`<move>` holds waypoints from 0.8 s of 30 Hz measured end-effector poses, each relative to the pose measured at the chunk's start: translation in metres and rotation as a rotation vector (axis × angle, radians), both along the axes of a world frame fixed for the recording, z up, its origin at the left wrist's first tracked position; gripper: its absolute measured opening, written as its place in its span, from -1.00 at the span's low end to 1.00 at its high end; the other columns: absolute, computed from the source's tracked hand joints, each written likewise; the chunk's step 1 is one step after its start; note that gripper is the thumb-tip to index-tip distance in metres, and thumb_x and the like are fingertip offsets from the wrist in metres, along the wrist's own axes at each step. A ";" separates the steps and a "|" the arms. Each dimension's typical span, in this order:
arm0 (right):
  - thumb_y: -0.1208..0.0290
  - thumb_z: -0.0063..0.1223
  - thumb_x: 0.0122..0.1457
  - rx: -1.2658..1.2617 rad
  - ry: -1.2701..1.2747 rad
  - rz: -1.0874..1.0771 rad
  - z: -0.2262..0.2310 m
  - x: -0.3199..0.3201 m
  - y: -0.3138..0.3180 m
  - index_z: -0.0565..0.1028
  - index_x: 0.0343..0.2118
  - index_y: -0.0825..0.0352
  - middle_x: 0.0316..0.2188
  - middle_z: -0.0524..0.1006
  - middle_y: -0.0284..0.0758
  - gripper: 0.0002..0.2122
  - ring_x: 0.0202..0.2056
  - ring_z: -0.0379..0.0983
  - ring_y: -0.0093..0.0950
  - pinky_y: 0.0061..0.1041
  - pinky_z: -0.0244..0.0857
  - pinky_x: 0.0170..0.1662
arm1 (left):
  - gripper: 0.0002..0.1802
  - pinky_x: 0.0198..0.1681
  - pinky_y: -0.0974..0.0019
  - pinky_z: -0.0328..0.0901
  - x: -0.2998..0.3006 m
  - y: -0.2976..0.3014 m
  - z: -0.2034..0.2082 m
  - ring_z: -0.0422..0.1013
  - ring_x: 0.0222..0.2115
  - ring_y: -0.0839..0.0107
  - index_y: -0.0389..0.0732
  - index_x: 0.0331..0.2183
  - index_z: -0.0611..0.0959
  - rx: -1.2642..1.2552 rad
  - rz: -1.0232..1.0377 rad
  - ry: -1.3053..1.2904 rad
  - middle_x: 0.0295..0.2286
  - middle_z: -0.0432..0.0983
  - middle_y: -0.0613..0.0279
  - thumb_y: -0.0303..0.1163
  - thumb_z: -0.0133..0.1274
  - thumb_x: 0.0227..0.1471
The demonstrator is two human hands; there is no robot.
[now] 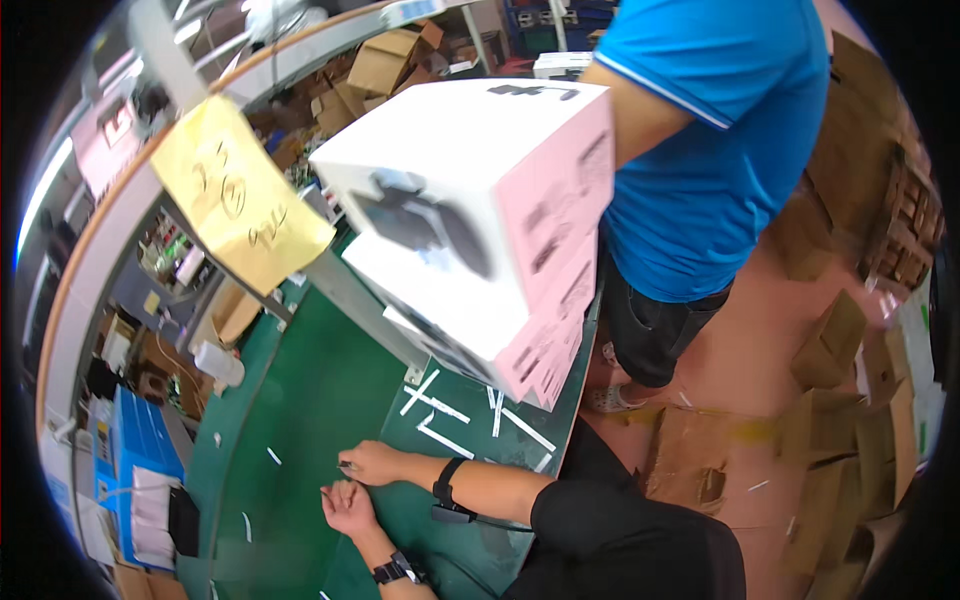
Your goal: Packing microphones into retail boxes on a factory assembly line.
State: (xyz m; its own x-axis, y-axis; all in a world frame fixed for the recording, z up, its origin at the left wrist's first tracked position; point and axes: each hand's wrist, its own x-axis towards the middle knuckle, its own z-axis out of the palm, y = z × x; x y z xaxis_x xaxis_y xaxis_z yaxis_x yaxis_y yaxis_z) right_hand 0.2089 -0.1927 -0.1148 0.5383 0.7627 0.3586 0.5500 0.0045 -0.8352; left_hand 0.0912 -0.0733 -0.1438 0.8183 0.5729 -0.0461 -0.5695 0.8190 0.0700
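Over the green bench top [305, 385], my right hand [375, 463] is closed around a small dark object [346, 464], too small to name. Just below it, my left hand [350, 508] has its fingers curled in, and nothing shows in them. The two hands are close together. A black strap with a small box [452, 500] circles my right forearm, and a dark wristband [394, 569] sits on my left wrist. Several white paper strips [443, 408] lie scattered beyond my right hand. A stack of white and pink printed boxes [555, 215] rises past them, slightly blurred.
A co-worker in a blue shirt [715, 150] stands beside the stack, one arm partly hidden behind it. A yellow handwritten sheet [240, 195] hangs from the bench frame. A white bottle [218, 364] and a blue bin [148, 440] are at left. Cardboard boxes [830, 340] lie on the pink floor.
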 end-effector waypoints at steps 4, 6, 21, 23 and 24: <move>0.25 -0.03 0.20 0.013 0.071 -0.008 -0.003 -0.007 -0.010 0.49 -0.28 0.27 -0.43 0.57 -0.06 -0.80 -0.35 0.50 -0.01 -0.06 0.35 -0.26 | -0.80 -0.53 0.41 0.11 0.001 -0.009 0.007 0.09 -0.69 0.53 -0.23 -0.33 0.50 0.294 0.075 0.239 -0.67 0.18 0.35 -0.30 -0.10 0.19; 0.26 -0.04 0.20 0.033 0.078 0.000 -0.007 -0.007 -0.012 0.49 -0.29 0.28 -0.44 0.57 -0.07 -0.80 -0.36 0.51 -0.02 -0.08 0.36 -0.27 | -0.84 -0.50 0.44 0.14 0.005 -0.014 0.006 0.10 -0.67 0.55 -0.24 -0.32 0.50 0.340 0.100 0.318 -0.66 0.21 0.36 -0.35 -0.08 0.21; 0.38 0.03 0.08 0.092 0.020 0.014 -0.017 -0.013 -0.022 0.52 -0.29 0.32 -0.42 0.58 -0.06 -0.83 -0.33 0.54 -0.03 -0.14 0.42 -0.28 | -0.85 -0.40 0.47 0.20 0.001 -0.020 0.001 0.11 -0.61 0.57 -0.27 -0.20 0.46 0.553 0.115 0.453 -0.60 0.21 0.40 -0.41 -0.07 0.24; 0.41 0.02 0.04 0.069 -0.015 0.010 -0.018 -0.014 -0.021 0.49 -0.36 0.38 -0.41 0.57 -0.07 -0.84 -0.33 0.53 -0.04 -0.12 0.41 -0.30 | -0.85 -0.40 0.48 0.21 0.001 -0.015 -0.003 0.12 -0.60 0.58 -0.25 -0.20 0.46 0.566 0.107 0.467 -0.60 0.21 0.41 -0.39 -0.07 0.25; 0.41 0.02 0.04 0.059 -0.016 -0.007 -0.017 -0.014 -0.019 0.49 -0.36 0.38 -0.41 0.57 -0.07 -0.84 -0.33 0.53 -0.04 -0.12 0.41 -0.30 | -0.85 -0.40 0.48 0.21 0.001 -0.013 -0.003 0.12 -0.60 0.58 -0.25 -0.20 0.46 0.559 0.088 0.463 -0.60 0.21 0.41 -0.39 -0.07 0.25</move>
State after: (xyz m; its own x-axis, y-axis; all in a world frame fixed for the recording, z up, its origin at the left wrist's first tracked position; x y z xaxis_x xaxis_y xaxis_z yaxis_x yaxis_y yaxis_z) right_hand 0.1948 -0.2119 -0.1318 0.5378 0.7360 0.4113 0.5634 0.0492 -0.8247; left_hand 0.0922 -0.0866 -0.1465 0.7360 0.6746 -0.0571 -0.4423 0.5429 0.7139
